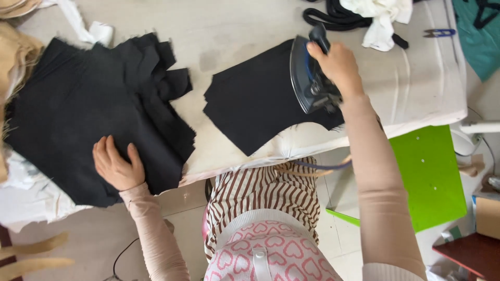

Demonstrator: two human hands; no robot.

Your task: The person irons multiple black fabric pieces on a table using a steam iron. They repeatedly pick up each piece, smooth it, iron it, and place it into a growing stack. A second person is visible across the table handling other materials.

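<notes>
The right hand [338, 65], grip clamped on the iron [308, 75], could have scorched the black piece [255, 104] beneath (left hand [115, 166] lay flat, open).

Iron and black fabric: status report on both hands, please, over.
Right hand gripping iron, tipped on its side over black fabric piece. Left hand flat on black fabric stack. Nothing between the two.

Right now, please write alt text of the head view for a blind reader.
The right hand grips a tilted grey metal iron over a flat black fabric piece on a white padded table. The left hand rests on a stack of black fabric pieces.
</notes>
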